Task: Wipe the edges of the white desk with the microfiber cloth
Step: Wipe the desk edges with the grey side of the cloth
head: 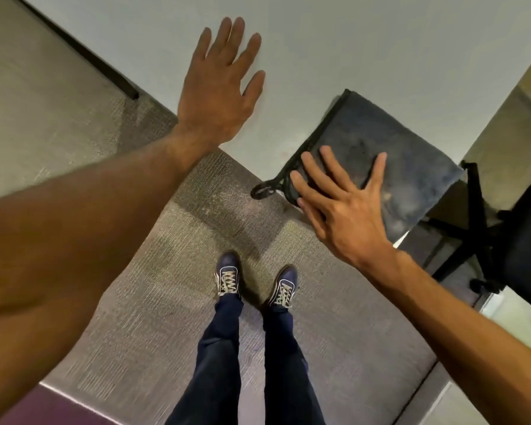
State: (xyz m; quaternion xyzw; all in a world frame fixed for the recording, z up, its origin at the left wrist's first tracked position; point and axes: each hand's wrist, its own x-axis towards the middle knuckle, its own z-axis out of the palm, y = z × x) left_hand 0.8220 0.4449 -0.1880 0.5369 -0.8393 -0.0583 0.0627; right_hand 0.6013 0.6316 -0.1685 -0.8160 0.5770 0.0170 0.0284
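Covering cloth (396, 167): fuzzy, grey, is hiding white desk (350, 41) corner.
Right hand (347, 210): is pressing cloth, fingers spread.
Left hand (218, 90): is reaching over desk, fingers spread.

view: head, wide-angle | from: our own head, standing | facing: steeply down, slightly forward | near: flat white bench (350, 41) close across the top | far: grey ribbed carpet floor (135, 271) and our navy lace-up shoes (227, 277) straight below | views: only one

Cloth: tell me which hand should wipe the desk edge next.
Right. The right hand lies flat on the cloth at the desk edge; the left hand is spread over bare desk, apart from the cloth.
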